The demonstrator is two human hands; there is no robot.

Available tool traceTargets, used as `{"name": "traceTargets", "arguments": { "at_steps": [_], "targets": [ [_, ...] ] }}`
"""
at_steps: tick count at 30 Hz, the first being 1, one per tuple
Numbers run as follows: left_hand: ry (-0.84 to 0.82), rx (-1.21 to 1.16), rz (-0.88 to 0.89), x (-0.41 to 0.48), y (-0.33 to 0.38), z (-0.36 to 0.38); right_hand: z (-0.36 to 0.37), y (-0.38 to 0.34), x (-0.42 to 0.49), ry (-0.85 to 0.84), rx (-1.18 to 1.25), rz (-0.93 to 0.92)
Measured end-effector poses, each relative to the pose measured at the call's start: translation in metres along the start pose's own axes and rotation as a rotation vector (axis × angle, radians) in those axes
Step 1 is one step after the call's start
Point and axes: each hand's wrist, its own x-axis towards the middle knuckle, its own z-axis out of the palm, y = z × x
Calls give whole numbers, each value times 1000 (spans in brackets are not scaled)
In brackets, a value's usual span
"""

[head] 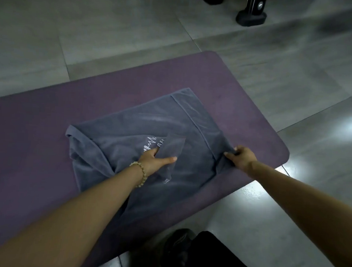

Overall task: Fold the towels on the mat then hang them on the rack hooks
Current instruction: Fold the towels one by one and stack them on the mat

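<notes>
A grey-blue towel (151,119) with white lettering lies partly folded on the purple mat (39,126), its left side rumpled. My left hand (155,159), with a bead bracelet on the wrist, pinches a raised flap of the towel near its middle, thumb on top. My right hand (241,156) grips the towel's near right corner at the mat's right end. No rack or hooks are in view.
Grey floor tiles (296,68) surround the mat. A black metal foot of some equipment (251,17) stands at the top right. A dark shoe and dark trouser leg (195,254) are at the bottom centre.
</notes>
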Motion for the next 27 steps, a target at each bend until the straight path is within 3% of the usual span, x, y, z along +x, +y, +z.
{"name": "traceTargets", "arguments": {
  "at_steps": [3, 6, 8, 12, 17, 21, 27],
  "targets": [
    [42, -121, 12, -20, 21, -24, -13, -42, -21, 11, -185, -245],
    [118, -182, 66, -40, 46, -66, -19, -96, -55, 10, 56, -394],
    [154, -244, 120, -52, 57, -100, -22, -139, -78, -58, 251, -448],
    [206, -354, 184, -117, 99, -150, -24, -217, -126, -250, 419, -550],
    [329, -454, 316, -186, 132, -207, -21, -286, -196, -525, 348, -701],
    [480, -557, 448, -252, 148, -244, -22, -322, -251, -415, 234, -909],
    [495, -579, 672, -338, 143, -272, -22, -361, -345, -135, 230, -1182]
  ]
}}
